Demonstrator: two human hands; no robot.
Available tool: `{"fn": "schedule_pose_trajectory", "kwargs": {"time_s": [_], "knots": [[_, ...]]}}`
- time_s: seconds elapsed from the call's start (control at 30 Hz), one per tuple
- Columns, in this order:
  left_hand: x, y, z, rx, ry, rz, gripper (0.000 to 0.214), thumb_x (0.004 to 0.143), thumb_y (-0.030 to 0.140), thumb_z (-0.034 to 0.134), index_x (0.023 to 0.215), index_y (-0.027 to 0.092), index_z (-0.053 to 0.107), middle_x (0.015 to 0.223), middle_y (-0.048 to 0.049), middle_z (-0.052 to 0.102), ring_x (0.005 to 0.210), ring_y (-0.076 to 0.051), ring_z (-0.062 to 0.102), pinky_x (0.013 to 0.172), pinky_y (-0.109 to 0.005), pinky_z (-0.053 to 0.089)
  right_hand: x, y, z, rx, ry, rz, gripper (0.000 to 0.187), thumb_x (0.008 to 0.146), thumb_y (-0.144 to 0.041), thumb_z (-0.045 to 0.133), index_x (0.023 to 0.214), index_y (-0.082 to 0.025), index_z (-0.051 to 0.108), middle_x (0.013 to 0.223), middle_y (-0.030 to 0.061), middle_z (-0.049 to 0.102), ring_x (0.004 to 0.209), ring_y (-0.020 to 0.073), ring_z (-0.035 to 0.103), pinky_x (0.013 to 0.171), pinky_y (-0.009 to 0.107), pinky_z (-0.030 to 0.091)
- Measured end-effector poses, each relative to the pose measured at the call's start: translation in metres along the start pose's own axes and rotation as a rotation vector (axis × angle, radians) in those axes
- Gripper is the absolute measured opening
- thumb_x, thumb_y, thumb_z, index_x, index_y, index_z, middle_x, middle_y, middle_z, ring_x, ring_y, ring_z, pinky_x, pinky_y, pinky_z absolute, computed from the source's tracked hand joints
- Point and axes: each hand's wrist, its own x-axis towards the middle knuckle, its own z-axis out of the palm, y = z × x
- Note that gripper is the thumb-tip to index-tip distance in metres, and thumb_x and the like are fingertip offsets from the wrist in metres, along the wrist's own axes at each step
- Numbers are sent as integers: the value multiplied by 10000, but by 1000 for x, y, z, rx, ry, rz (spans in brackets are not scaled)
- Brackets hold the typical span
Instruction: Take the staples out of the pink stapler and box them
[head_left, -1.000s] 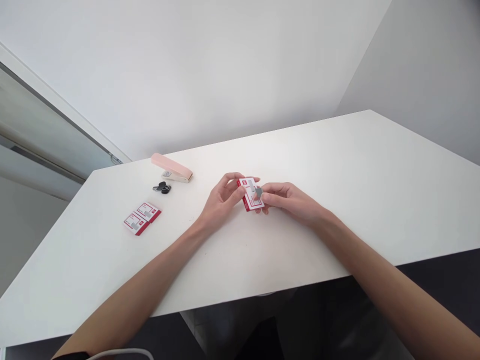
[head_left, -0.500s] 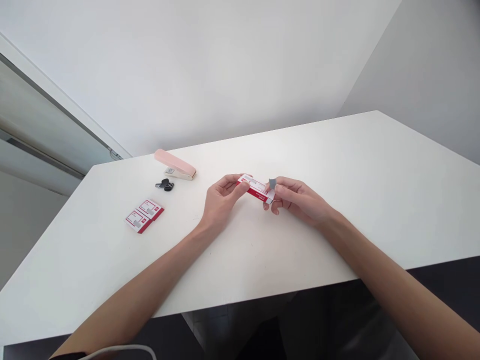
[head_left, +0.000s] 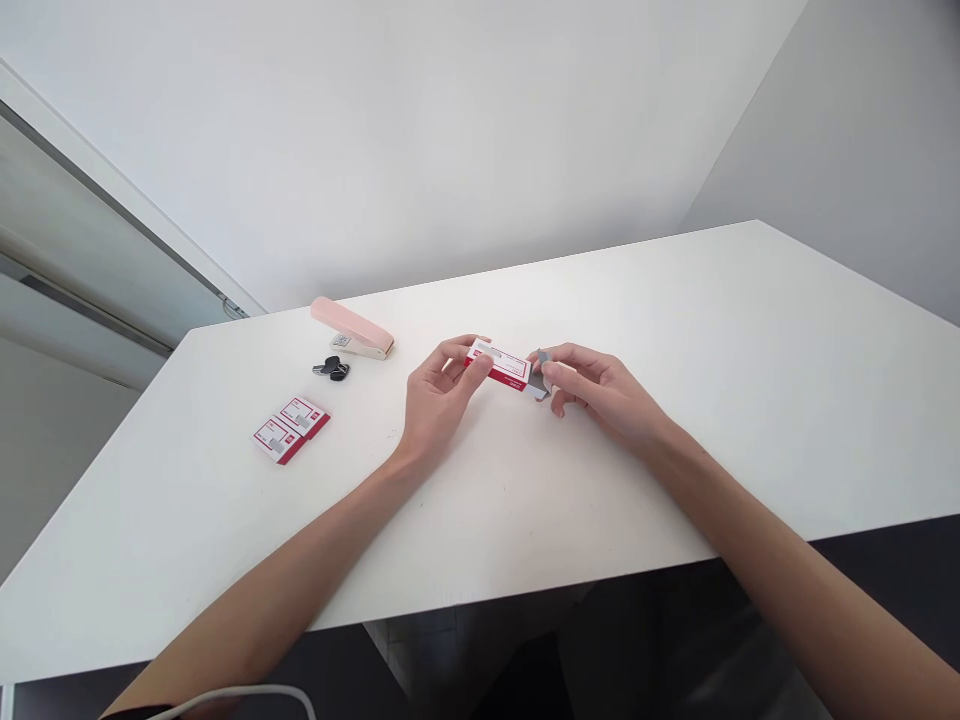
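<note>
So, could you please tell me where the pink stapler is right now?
In the head view, the pink stapler lies on the white table at its far left, just beyond the small black clip and left of both hands.

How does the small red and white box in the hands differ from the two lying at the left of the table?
The held box is off the table, gripped by the left hand; the two boxes lie flat, untouched. The held box is open at its right end, where the right hand pinches a grey piece; the two look closed. All share red-and-white print.
</note>
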Motion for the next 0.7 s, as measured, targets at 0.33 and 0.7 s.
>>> {"fn": "schedule_pose_trajectory", "kwargs": {"time_s": [0.33, 0.7], "knots": [[1, 0, 1, -147, 12, -49, 424, 848, 412, 862, 1061, 219, 551, 1352, -84, 653, 1075, -193, 711, 1008, -465, 628, -2, -1, 2, -174, 150, -91, 371, 886, -592, 761, 918, -229, 687, 1145, 84, 703, 840, 212, 685, 585, 315, 479], [-1, 0, 3, -213, -19, -138, 441, 819, 407, 888, 1073, 224, 578, 1358, -69, 655, 1128, -212, 703, 1056, -491, 610, -3, 3, 4, -385, 223, -230, 264, 887, -460, 780, 856, -233, 649, 1066, 53, 707, 803, 179, 672, 560, 279, 460]]}}
